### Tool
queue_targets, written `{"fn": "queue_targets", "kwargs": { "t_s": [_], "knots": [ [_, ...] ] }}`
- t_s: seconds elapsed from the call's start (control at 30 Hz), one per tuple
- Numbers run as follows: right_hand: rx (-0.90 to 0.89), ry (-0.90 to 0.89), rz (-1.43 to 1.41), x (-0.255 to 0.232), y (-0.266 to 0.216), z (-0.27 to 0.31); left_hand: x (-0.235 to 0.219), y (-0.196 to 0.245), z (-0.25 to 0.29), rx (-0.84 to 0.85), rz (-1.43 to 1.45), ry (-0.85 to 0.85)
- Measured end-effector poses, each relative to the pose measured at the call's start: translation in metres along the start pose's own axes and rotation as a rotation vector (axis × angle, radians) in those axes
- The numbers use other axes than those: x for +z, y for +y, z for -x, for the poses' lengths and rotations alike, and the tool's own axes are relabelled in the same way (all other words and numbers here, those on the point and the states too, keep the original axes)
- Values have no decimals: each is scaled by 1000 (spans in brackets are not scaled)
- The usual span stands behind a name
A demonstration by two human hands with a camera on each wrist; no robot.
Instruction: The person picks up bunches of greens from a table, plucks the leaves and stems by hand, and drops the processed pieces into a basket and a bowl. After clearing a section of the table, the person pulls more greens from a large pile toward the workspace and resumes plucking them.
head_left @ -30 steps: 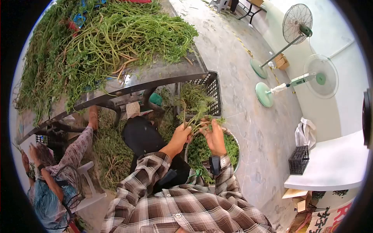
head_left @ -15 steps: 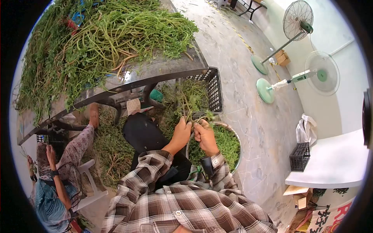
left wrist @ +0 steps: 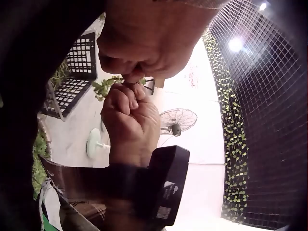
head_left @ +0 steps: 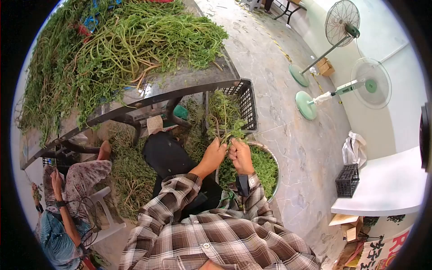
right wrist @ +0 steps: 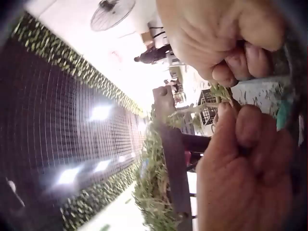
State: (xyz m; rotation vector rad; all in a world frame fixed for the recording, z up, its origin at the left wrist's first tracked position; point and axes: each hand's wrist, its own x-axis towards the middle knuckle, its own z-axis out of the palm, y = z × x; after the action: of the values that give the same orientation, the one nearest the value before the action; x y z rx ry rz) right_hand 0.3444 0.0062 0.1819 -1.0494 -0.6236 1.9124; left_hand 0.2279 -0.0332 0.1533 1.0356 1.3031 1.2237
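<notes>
In the head view my left hand (head_left: 212, 157) grips a few long green stems (head_left: 218, 127) over my lap. Close beside it, my right hand (head_left: 241, 156) pinches the leafy part of a sprig (head_left: 236, 129), fingers curled in. The two hands nearly meet, with the thumbs toward each other. In the right wrist view, a stem (right wrist: 220, 92) shows between the hands; what lies inside the fists is hidden. Below the right hand stands a round tub (head_left: 277, 176) full of picked leafy greens (head_left: 263, 167).
A black crate (head_left: 248, 105) with stems stands ahead. A table (head_left: 193, 82) at the front left bears a big heap of greens (head_left: 130, 40). More stems (head_left: 130, 180) cover the floor on the left, near a seated person (head_left: 60, 225). Two fans (head_left: 343, 24) stand at the right.
My right hand has come left toward the left hand, its spread fingers now curled around the sprig. The seated person's leg has drawn back.
</notes>
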Motion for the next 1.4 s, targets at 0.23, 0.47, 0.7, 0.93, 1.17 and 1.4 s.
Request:
{"fn": "queue_targets", "kwargs": {
  "t_s": [0.23,0.47,0.7,0.93,1.17,1.4],
  "knots": [
    [-123,-40,314,3,0,1,-8,27,9,-162,-142,-145],
    [-44,49,180,1,11,-4,-3,14,5,-89,-71,-43],
    [-33,138,34,-19,23,-28,-3,10,6,-46,-344,-36],
    [-38,264,164,-54,13,-45,6,7,15,38,-377,-34],
    [-113,296,33,-109,16,-69,7,7,19,48,-334,-138],
    [-200,-44,153,-432,22,-114,-13,28,23,-96,0,-153]
  ]
}}
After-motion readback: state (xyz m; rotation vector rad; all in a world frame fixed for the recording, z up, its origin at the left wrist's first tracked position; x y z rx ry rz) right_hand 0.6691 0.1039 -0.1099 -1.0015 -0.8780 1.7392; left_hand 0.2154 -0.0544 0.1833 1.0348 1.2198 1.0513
